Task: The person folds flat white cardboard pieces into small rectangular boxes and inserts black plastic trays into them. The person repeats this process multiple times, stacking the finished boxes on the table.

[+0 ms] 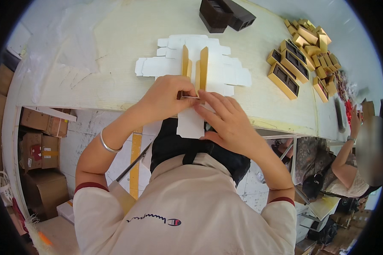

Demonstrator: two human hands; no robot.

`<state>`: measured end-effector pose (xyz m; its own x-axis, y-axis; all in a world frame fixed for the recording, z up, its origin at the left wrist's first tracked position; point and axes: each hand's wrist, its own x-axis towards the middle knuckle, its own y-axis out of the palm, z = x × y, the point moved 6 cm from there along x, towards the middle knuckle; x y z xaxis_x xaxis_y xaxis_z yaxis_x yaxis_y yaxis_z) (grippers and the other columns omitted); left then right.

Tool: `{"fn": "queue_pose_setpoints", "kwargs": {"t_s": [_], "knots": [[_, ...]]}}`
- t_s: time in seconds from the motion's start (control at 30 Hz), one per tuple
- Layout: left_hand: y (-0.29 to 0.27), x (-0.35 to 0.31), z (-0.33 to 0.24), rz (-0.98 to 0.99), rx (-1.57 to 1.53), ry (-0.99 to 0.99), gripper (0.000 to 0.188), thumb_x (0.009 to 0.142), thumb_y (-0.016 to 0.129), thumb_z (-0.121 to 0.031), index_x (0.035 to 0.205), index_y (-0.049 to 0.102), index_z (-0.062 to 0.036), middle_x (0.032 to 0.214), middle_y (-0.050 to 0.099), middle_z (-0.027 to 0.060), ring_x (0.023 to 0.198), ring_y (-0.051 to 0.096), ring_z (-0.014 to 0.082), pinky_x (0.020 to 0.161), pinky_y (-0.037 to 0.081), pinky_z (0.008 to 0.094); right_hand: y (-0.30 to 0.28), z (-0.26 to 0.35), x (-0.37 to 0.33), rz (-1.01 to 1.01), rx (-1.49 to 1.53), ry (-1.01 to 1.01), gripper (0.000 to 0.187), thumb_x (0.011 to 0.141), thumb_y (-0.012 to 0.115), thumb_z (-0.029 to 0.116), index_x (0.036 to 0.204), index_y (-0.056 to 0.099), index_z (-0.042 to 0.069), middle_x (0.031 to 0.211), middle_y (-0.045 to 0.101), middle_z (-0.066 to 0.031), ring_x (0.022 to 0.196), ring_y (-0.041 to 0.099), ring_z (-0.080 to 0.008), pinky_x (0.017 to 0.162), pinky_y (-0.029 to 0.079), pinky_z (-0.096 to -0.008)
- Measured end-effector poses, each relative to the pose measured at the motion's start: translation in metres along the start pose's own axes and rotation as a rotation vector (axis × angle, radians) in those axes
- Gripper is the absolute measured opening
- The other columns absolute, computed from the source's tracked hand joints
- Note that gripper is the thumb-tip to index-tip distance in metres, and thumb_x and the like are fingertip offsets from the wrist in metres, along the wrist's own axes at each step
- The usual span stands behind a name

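Note:
A partly folded carton (190, 123), white inside with gold outer faces, lies at the table's near edge. Its two gold side walls stand up and point away from me, while a white flap hangs over the edge toward my lap. My left hand (174, 91) pinches the carton's folded near end between thumb and fingers. Against the same fold from the other side presses my right hand (227, 119), its index and middle fingers at the crease and its thumb lower, beside the flap. Under and beyond the carton is a stack of flat white carton blanks (161, 66).
Dark brown trays (217, 16) sit at the table's far side. To the right stand gold boxes with dark inserts (284, 80), with a pile of small gold boxes (312, 38) behind. Clear plastic film (68, 46) lies left. Another person's arm (344, 163) shows at far right; cardboard boxes (42, 187) are below left.

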<state>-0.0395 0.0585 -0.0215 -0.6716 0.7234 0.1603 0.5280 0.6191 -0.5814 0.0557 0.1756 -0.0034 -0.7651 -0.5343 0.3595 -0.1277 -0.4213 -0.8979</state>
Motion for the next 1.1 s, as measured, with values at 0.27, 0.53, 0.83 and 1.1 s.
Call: {"fn": "queue_pose_setpoints", "kwargs": {"t_s": [0.27, 0.53, 0.83, 1.1], "knots": [[-0.005, 0.003, 0.031, 0.159, -0.432, -0.183, 0.038, 0.095, 0.051, -0.038, 0.092, 0.062, -0.0013, 0.065, 0.056, 0.0064, 0.060, 0.048, 0.0138, 0.057, 0.043, 0.0275, 0.022, -0.042, 0.014, -0.518, 0.731, 0.370, 0.026, 0.078, 0.068, -0.005, 0.098, 0.054, 0.004, 0.077, 0.058, -0.0100, 0.069, 0.057, -0.0227, 0.063, 0.046, -0.0293], [-0.005, 0.000, 0.010, -0.117, -0.305, -0.024, 0.018, 0.091, 0.061, -0.016, 0.100, 0.056, -0.0013, 0.111, 0.050, 0.0068, 0.068, 0.051, 0.0088, 0.060, 0.044, 0.0233, 0.010, -0.013, 0.018, -0.528, -0.109, 0.100, 0.025, 0.073, 0.069, 0.001, 0.094, 0.057, 0.006, 0.102, 0.053, -0.0118, 0.074, 0.055, -0.0241, 0.062, 0.042, -0.0306], [0.006, -0.015, 0.001, -0.197, 0.190, 0.177, 0.008, 0.081, 0.065, -0.005, 0.086, 0.060, -0.0019, 0.092, 0.058, 0.0103, 0.075, 0.060, 0.0289, 0.065, 0.048, 0.0337, 0.017, -0.022, 0.036, -0.048, -0.150, 0.141, 0.008, 0.074, 0.063, 0.002, 0.081, 0.061, 0.004, 0.084, 0.055, -0.0067, 0.081, 0.054, -0.0234, 0.068, 0.038, -0.0344], [-0.011, -0.009, 0.001, -0.058, 0.201, 0.023, 0.009, 0.077, 0.068, -0.008, 0.081, 0.061, -0.0029, 0.082, 0.061, 0.0090, 0.077, 0.059, 0.0281, 0.067, 0.048, 0.0358, 0.004, -0.029, 0.039, 0.021, -0.045, -0.054, 0.015, 0.072, 0.072, 0.015, 0.077, 0.060, 0.007, 0.082, 0.055, -0.0028, 0.083, 0.054, -0.0212, 0.070, 0.037, -0.0326]]}}
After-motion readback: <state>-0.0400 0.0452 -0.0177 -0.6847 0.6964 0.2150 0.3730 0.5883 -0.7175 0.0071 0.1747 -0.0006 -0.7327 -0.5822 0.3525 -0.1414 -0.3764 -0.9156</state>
